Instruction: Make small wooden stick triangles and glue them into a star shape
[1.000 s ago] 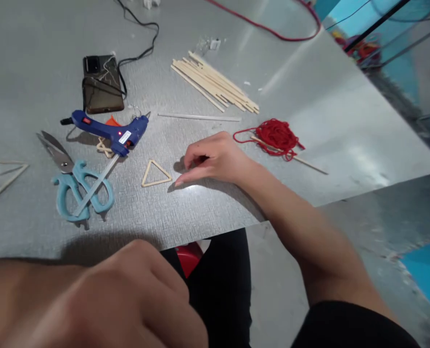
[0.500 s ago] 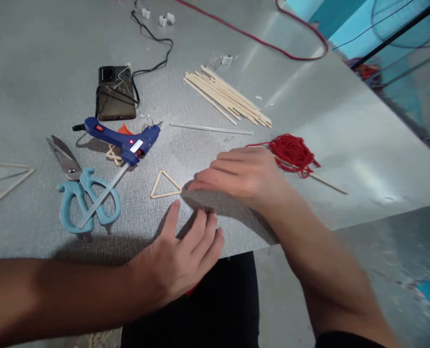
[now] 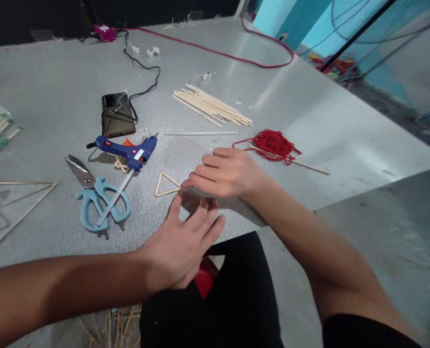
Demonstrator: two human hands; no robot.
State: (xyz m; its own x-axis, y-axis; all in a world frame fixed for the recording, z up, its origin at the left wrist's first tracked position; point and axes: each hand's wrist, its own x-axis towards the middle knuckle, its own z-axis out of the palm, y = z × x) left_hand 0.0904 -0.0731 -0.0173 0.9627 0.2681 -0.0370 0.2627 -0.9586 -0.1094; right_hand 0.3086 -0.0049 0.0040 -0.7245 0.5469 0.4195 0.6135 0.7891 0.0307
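Triangle (image 3: 168,192) of thin sticks, flat on the table (image 3: 331,140), lies left of the right hand's (image 3: 224,174) fingertips and just ahead of the left hand's (image 3: 182,241) index tip. Both hands equally near, at its right corner. No clear long axis; lower side runs roughly left-right. Right fingers curled together; cannot tell whether they pinch the corner. Left fingers spread, nothing visibly held. Near table edge runs beneath the left hand. Open tabletop separates triangle from scissors (image 3: 90,183) at left and white rod (image 3: 200,133) beyond; glue gun (image 3: 126,149) ahead-left.
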